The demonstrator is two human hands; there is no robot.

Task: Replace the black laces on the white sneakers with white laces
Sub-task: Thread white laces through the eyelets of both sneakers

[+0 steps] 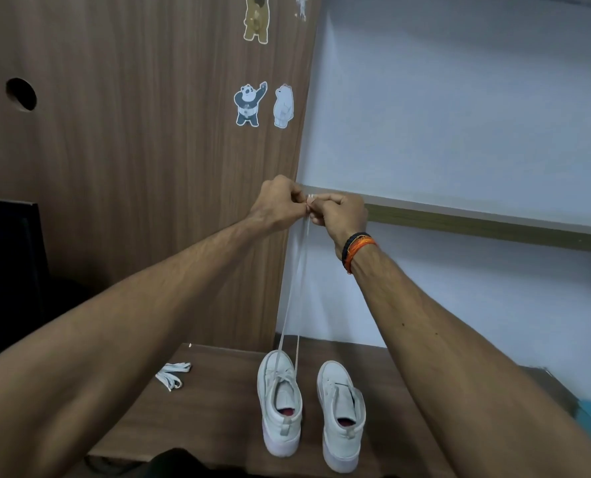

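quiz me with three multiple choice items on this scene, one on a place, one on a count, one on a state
1. Where does the spare bundled lace lie?
A. on the table left of the sneakers
B. inside a sneaker
C. on the shelf

2. How many bear stickers are fully seen side by side on the wood panel?
A. one
B. two
C. five

3. What state is the right sneaker in?
A. laced in black
B. laced in white
C. unlaced

Answers: 1 A, it rests on the table. 2 B, panda and white bear. 3 C, no lace shows on it.

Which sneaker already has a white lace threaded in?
The left sneaker: a white lace runs up from its eyelets to both hands, left hand and right hand. The right sneaker shows no lace.
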